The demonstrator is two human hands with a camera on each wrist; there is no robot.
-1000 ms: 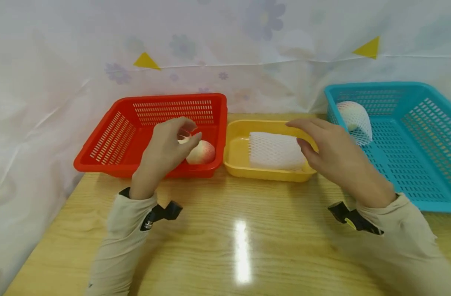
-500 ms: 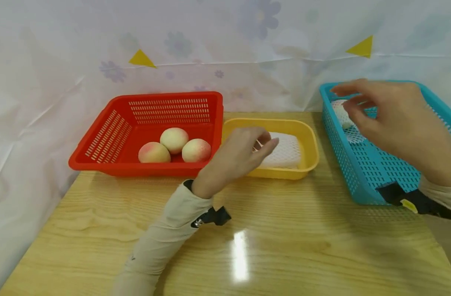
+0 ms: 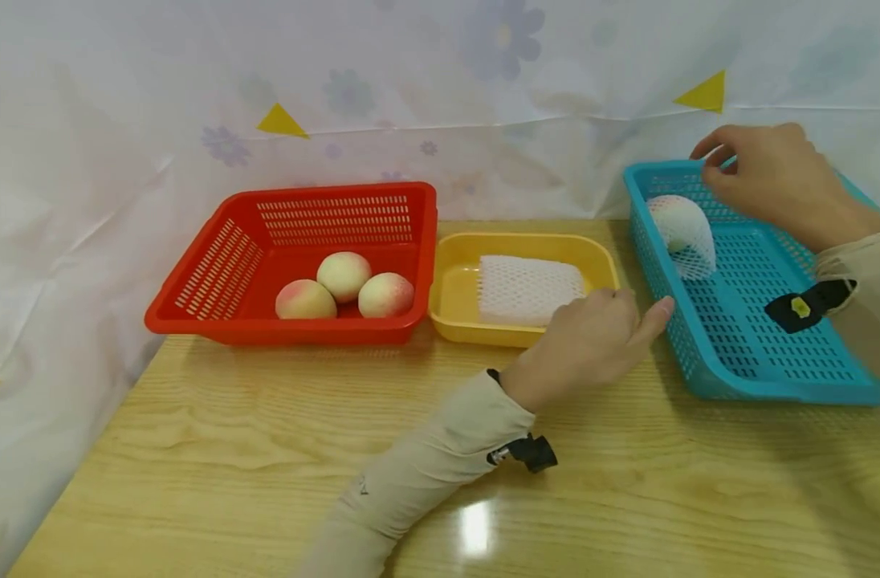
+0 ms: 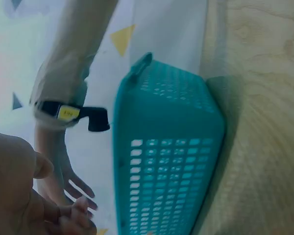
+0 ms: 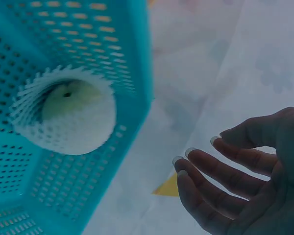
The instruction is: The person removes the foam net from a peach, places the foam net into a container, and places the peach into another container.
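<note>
My left hand [image 3: 588,345] is over the front right corner of the yellow tray [image 3: 454,331], its thumb pointing at the left wall of the blue basket [image 3: 729,387]. It holds nothing, and its fingers are loosely bent. My right hand [image 3: 780,177] hovers above the back of that basket; in the right wrist view its relaxed fingers [image 5: 220,171] are apart from the rim. Inside the basket lies a peach [image 3: 674,221] in a white foam net [image 3: 694,258], also visible in the right wrist view. A flat stack of white foam nets [image 3: 527,289] lies in the yellow tray.
At left stands a red basket [image 3: 194,329] with a blush peach [image 3: 306,301], a pale peach [image 3: 344,275] and another peach [image 3: 387,295]. All containers stand on a wooden table [image 3: 266,417] against a flowered cloth [image 3: 519,144].
My left hand has travelled right, from the red basket past the yellow tray towards the blue basket. The right hand has moved right and back, from the tray's edge to above the blue basket.
</note>
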